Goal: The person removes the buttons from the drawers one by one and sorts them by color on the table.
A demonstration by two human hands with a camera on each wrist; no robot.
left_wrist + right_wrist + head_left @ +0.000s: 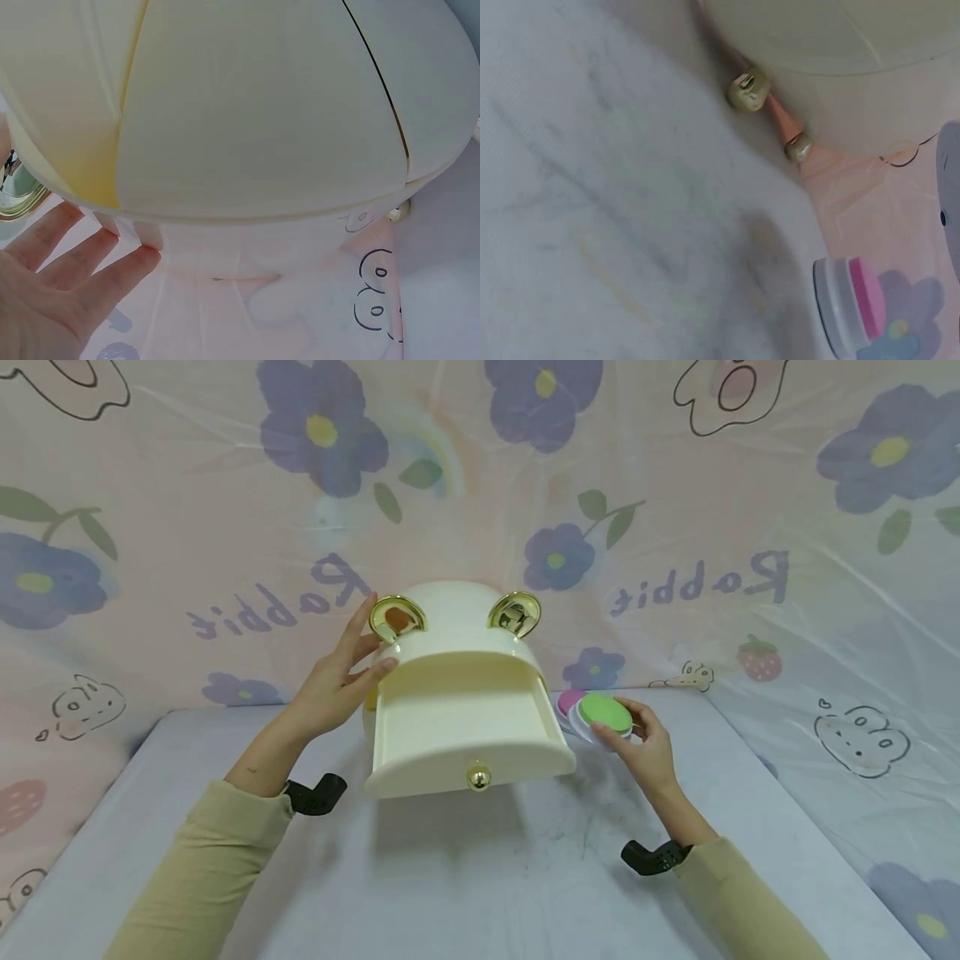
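A cream box (457, 631) with two shiny gold ears stands on the white table. Its drawer (457, 710) is pulled out at the front, bare inside, with a round gold knob (478, 777). My left hand (333, 689) rests on the box's left side, fingers spread and fairly straight, by the left ear; the left wrist view shows the fingers (97, 274) along the box edge. My right hand (648, 747) pinches a round white tub with a green top (606, 713), right of the drawer. A pink-topped tub (567, 700) is just behind it, also in the right wrist view.
Gold ball feet (748, 90) hold the box off the white tabletop (450, 893), which has faint smudges. A flower-and-rabbit printed cloth (465, 510) hangs behind the table. A dark wrist strap piece (318, 795) sticks out from my left cuff.
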